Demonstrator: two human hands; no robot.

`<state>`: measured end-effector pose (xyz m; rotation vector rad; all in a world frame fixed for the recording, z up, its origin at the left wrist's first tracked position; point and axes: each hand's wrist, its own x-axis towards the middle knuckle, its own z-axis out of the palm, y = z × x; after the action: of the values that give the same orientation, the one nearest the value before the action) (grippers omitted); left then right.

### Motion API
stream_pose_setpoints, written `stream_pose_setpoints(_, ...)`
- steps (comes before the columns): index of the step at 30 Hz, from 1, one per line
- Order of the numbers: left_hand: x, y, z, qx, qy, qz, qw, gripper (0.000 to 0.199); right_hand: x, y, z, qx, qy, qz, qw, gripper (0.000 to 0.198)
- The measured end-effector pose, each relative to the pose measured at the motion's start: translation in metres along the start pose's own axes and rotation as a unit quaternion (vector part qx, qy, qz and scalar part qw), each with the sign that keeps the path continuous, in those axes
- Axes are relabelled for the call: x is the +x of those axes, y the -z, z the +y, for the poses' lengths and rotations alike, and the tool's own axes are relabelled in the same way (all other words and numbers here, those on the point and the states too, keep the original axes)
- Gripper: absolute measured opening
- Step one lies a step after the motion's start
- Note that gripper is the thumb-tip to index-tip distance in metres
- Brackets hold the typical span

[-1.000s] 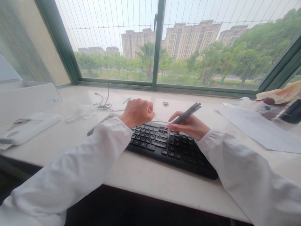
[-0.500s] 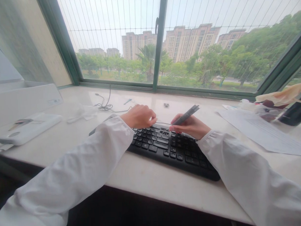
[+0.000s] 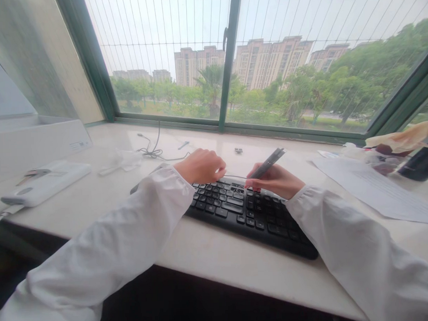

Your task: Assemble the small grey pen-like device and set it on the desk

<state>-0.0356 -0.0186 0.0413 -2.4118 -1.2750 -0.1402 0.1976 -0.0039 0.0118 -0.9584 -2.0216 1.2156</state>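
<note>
A black keyboard [image 3: 233,207] lies on the pale tabletop under both my hands. Near its back edge a small patch shows bare key mounts where keycaps are off. My right hand [image 3: 276,179] grips a slim dark-grey pen-like tool [image 3: 266,163], tilted up to the right above the keys. From the tool's lower end a thin dark wire [image 3: 235,177] runs left toward my other hand. Over the keyboard's back left part, my left hand [image 3: 204,165] is closed with its fingers curled; what its fingertips hold is hidden.
A small dark piece [image 3: 238,150] lies behind the keyboard, with a coiled cable [image 3: 153,152] to its left. A white power bank-like device [image 3: 48,184] and a white box [image 3: 37,138] stand at left. Paper [image 3: 369,188] lies at right. The window [image 3: 222,85] bounds the back.
The whole view has shifted slightly, with things sitting a little further right and lower. Both hands keep nearly the same pose over the keyboard.
</note>
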Motion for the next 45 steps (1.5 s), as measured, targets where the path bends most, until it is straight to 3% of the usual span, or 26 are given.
stream_pose_setpoints(12, -0.003, 0.009, 0.003, 0.003, -0.008, -0.001, 1.000, 0.033, -0.003, -0.005, -0.008, -0.012, 0.003, 0.022, 1.000, 0.047)
stream_pose_setpoints(18, -0.003, 0.008, -0.001, -0.055, -0.034, -0.026, 0.998, 0.034, -0.003, -0.002, -0.009, -0.039, -0.002, 0.002, 0.999, 0.049)
stream_pose_setpoints(25, -0.001, 0.004, -0.008, -0.127, -0.060, -0.078, 0.987, 0.051, -0.002, -0.008, -0.011, -0.028, 0.002, -0.011, 1.000, 0.048)
stream_pose_setpoints(34, -0.001, 0.003, -0.003, -0.137, -0.070, -0.085, 0.984, 0.057, -0.003, -0.024, -0.012, -0.048, 0.035, 0.005, 0.998, 0.048)
stream_pose_setpoints(39, 0.000, 0.002, -0.003, -0.142, -0.069, -0.088, 0.984, 0.053, -0.006, -0.025, -0.009, -0.134, 0.059, 0.012, 0.989, 0.040)
stream_pose_setpoints(45, -0.001, 0.002, -0.002, -0.147, -0.069, -0.088, 0.983, 0.049, -0.008, -0.023, -0.012, -0.299, 0.125, 0.030, 0.946, 0.031)
